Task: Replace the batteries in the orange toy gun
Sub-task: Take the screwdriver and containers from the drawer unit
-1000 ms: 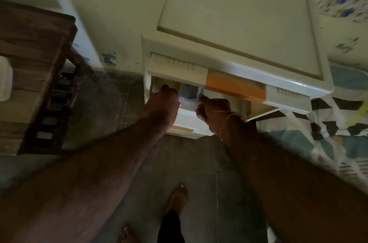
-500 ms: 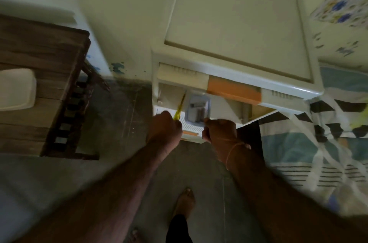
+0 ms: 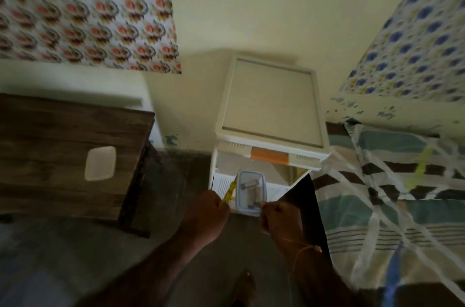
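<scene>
Left hand (image 3: 205, 208) grips yellow tool (image 3: 230, 189) — right hand (image 3: 276, 216) holds container (image 3: 251, 192).

bare floor (image 3: 161, 206) between wooden table (image 3: 63, 155), drawer unit (image 3: 271, 95), bed (image 3: 390, 193)

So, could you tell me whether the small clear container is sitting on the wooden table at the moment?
No, the clear container is held by the right hand in front of the open drawer, away from the wooden table.
</scene>
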Tool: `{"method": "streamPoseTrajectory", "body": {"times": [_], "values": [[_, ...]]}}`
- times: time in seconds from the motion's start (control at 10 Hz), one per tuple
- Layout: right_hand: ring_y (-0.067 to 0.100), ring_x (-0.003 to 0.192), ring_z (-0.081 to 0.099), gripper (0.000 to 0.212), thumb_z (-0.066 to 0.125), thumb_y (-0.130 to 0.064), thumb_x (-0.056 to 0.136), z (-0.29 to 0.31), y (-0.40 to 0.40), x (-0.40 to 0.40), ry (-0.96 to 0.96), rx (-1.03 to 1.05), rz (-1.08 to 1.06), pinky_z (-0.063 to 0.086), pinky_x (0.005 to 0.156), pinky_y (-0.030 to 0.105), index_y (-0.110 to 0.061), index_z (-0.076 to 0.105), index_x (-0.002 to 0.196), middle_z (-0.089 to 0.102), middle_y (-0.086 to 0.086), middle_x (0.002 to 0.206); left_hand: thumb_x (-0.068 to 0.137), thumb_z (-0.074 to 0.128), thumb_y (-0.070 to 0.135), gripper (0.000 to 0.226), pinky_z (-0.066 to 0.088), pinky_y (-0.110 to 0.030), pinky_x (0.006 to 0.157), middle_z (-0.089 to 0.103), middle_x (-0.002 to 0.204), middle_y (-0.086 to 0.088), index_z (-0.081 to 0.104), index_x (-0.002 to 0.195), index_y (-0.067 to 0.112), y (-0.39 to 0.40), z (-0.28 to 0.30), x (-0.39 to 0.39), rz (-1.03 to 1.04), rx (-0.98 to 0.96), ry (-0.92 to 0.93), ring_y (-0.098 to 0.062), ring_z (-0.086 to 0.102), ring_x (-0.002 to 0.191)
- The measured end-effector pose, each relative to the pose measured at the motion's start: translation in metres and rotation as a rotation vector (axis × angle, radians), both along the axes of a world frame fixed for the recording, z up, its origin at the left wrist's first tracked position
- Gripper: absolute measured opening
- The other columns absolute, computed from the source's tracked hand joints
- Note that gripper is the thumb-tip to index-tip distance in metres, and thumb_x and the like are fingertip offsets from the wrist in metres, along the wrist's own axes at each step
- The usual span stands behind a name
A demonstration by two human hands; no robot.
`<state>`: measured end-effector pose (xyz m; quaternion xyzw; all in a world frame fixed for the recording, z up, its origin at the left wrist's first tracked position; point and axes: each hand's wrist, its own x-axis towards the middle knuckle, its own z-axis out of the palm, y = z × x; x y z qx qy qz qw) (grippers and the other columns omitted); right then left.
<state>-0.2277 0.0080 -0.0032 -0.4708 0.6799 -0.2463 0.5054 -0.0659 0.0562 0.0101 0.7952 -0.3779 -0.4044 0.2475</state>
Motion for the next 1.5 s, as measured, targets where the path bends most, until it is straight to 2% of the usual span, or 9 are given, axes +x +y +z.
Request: {"method": "streamPoseTrajectory", "body": {"times": [0.3,0.5,0.6,0.7,0.8,0.9,1.3,1.4,1.5], "values": [[0.018,0.055,0.051,0.016,0.059,-0.003,0.089,0.087,-0.046,-0.007,-0.269,0.025,-0.129,0.045,0.052,0.029,-0.003,0.063,0.073,0.055,0.012,0.063,0.097,0.056,0.032,0.017,0.041,-0.012,0.054,0.063,0.081,0.003,0.063,0.087,0.019,-0.034,0.065,-0.002,-0.042,-0.128,-0.092,-0.007,0.062,0.073],[0.02,0.052,0.054,0.015,0.058,-0.01,0.087,0.1,-0.115,-0.011,-0.137,-0.002,-0.169,0.047,0.043,0.023,-0.004,0.059,0.073,0.056,0.012,0.064,0.093,0.053,0.026,0.029,0.048,-0.03,0.062,0.062,0.073,-0.006,0.058,0.067,0.014,-0.112,0.081,-0.017,-0.016,-0.064,-0.147,-0.022,0.064,0.071],[0.023,0.055,0.061,0.023,0.062,-0.015,0.087,0.081,-0.162,-0.013,0.053,-0.047,-0.036,0.055,0.055,0.03,-0.003,0.062,0.067,0.062,0.008,0.055,0.095,0.054,0.029,0.019,0.038,-0.02,0.052,0.059,0.081,-0.001,0.06,0.087,0.013,-0.15,0.083,-0.024,0.023,-0.029,-0.223,-0.01,0.055,0.064],[0.025,0.052,0.055,0.019,0.062,-0.012,0.081,0.081,-0.187,-0.017,-0.071,0.071,-0.14,0.055,0.056,0.033,-0.009,0.056,0.063,0.052,-0.003,0.036,0.094,0.057,0.029,0.015,0.034,-0.019,0.049,0.051,0.075,0.008,0.053,0.092,0.015,-0.185,0.08,-0.03,0.104,-0.014,-0.214,-0.004,0.046,0.06],[0.027,0.059,0.054,0.015,0.059,-0.015,0.081,0.079,-0.209,-0.014,-0.086,0.092,-0.123,0.05,0.059,0.032,-0.011,0.055,0.068,0.058,0.008,0.059,0.092,0.057,0.031,0.015,0.046,-0.026,0.061,0.061,0.086,0.002,0.055,0.092,0.016,-0.21,0.073,-0.033,0.105,0.016,-0.265,-0.014,0.057,0.072],[0.025,0.053,0.052,0.017,0.059,-0.013,0.082,0.073,-0.217,-0.014,-0.095,0.103,-0.113,0.047,0.053,0.028,-0.009,0.055,0.066,0.055,0.01,0.06,0.089,0.056,0.034,0.024,0.057,-0.035,0.077,0.067,0.096,-0.003,0.06,0.098,0.013,-0.223,0.067,-0.034,0.095,0.033,-0.301,-0.023,0.066,0.086],[0.023,0.054,0.055,0.021,0.058,-0.018,0.087,0.063,-0.216,-0.022,-0.135,0.13,-0.096,0.051,0.053,0.03,-0.008,0.054,0.069,0.056,0.01,0.063,0.091,0.056,0.04,0.029,0.055,-0.037,0.083,0.066,0.102,-0.004,0.061,0.105,0.014,-0.229,0.052,-0.035,0.005,0.017,-0.364,-0.024,0.065,0.092],[0.029,0.066,0.062,0.025,0.059,-0.03,0.084,0.06,-0.205,-0.022,0.044,-0.056,-0.08,0.057,0.069,0.04,-0.015,0.057,0.065,0.063,0.007,0.069,0.094,0.052,0.047,0.033,0.052,-0.034,0.081,0.064,0.102,-0.001,0.06,0.105,0.017,-0.219,0.051,-0.029,-0.005,-0.052,-0.41,-0.02,0.063,0.093],[0.014,0.066,0.056,0.024,0.059,-0.027,0.09,0.057,-0.183,-0.019,0.268,-0.323,0.123,0.043,0.063,0.024,-0.013,0.062,0.072,0.06,0.0,0.069,0.097,0.048,0.044,0.026,0.048,-0.028,0.078,0.062,0.101,0.003,0.061,0.1,0.022,-0.199,0.046,-0.026,-0.112,-0.161,-0.43,-0.011,0.058,0.088]]}}
